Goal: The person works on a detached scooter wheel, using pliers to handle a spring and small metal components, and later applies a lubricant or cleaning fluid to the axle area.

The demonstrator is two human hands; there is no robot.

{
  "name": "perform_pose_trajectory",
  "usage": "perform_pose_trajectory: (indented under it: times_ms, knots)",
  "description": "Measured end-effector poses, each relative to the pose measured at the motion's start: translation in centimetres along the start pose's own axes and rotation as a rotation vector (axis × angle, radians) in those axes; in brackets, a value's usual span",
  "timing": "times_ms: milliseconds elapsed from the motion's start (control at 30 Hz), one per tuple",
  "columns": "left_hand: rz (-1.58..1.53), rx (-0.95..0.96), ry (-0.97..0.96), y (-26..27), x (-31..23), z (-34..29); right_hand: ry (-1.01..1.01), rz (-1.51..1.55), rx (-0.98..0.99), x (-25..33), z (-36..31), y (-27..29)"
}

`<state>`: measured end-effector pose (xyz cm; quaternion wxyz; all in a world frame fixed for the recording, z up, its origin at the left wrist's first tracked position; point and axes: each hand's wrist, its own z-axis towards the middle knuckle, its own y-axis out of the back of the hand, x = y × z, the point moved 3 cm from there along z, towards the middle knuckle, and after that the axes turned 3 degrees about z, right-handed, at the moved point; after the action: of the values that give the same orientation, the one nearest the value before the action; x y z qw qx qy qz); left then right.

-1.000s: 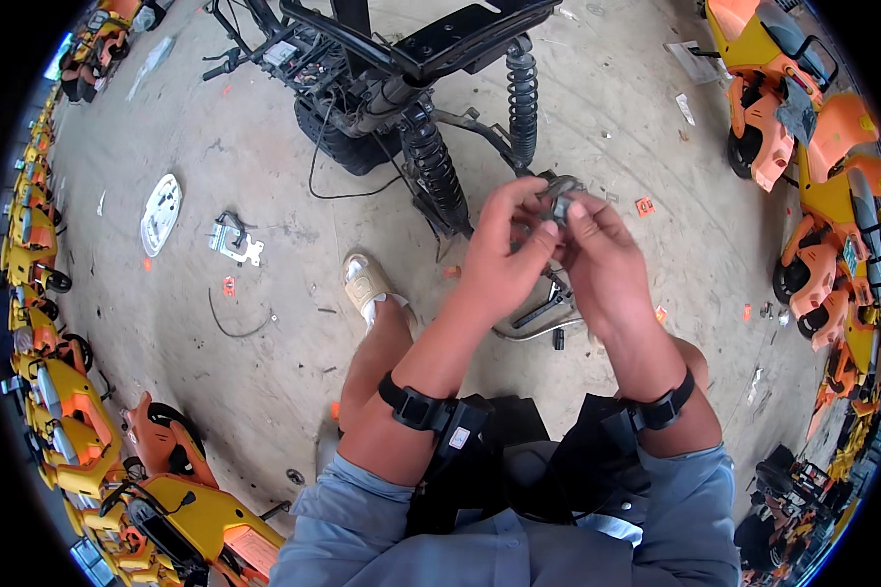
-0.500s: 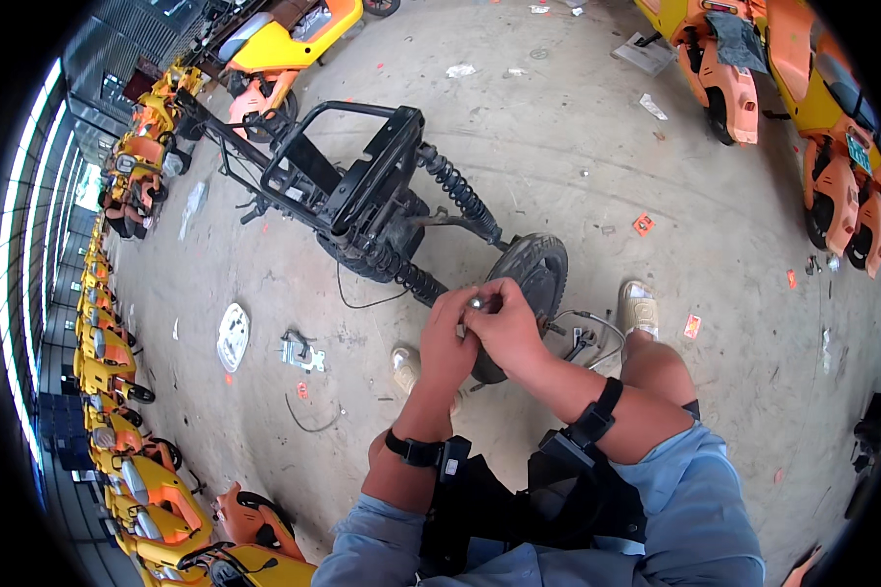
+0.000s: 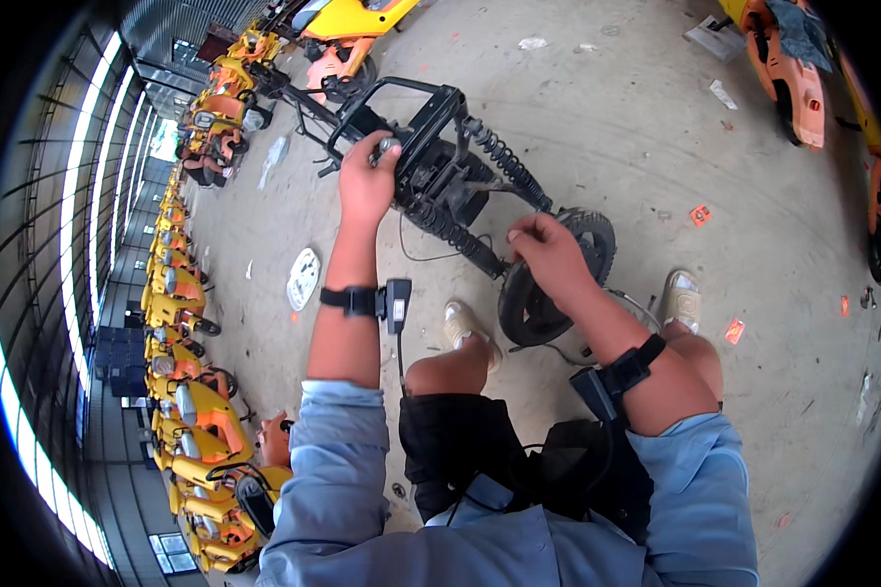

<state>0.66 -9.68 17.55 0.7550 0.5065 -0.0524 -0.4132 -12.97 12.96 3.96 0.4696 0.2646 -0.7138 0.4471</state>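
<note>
In the head view, the left hand [image 3: 366,188] is raised beside the frame [image 3: 439,117], its fingers curled in and its thumb pressed to a small grey part [image 3: 389,145] that shows at the fingertips; whether part or hand touches the black tubing behind cannot be told. The right hand [image 3: 554,256] appears in front of the wheel [image 3: 531,308], half closed, thumb and forefinger drawn near each other; whether anything is pinched there, or the knuckles touch the tyre, is unclear. The part looks like metal, dull with a bright glint and seemingly rounded, so it should be light, hard and rigid, unlikely to break, but easy to drop, more so if oily. A pinch on its edge with thumb and two fingertips would suit it. The frame, stripped of panels, is dark bent tube and flat plate with a satin look; it would handle as heavy and stiff, best held by its looped rear tube. The shocks [image 3: 507,161] have tight black coils, springy only under real load, with ridges that offer grip. The tyre is matt, treaded rubber, firm and slightly yielding. On the smooth, scuffed grey floor [image 3: 597,117] lie a pale oval plate [image 3: 303,279], thin-looking and perhaps flexible, and flat orange cards [image 3: 734,331]. Glossy yellow and orange scooters [image 3: 210,416] line the left side.
</note>
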Motion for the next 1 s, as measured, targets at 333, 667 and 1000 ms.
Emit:
perform_pose_trajectory:
  times_ms: [333,667,1000]
  knots:
    - [-0.262,0.13,0.3,-3.7,2.1,0.4,-0.06,0.014,0.265,3.4,-1.3,2.8]
    - [-0.043,-0.004,0.207,-5.0,3.2,0.0,-0.048,-0.086,0.265,3.6,-1.4,4.8]
    - [0.227,-0.035,0.211,-4.5,0.4,-0.5,0.131,-0.484,0.477,1.8,-3.3,4.2]
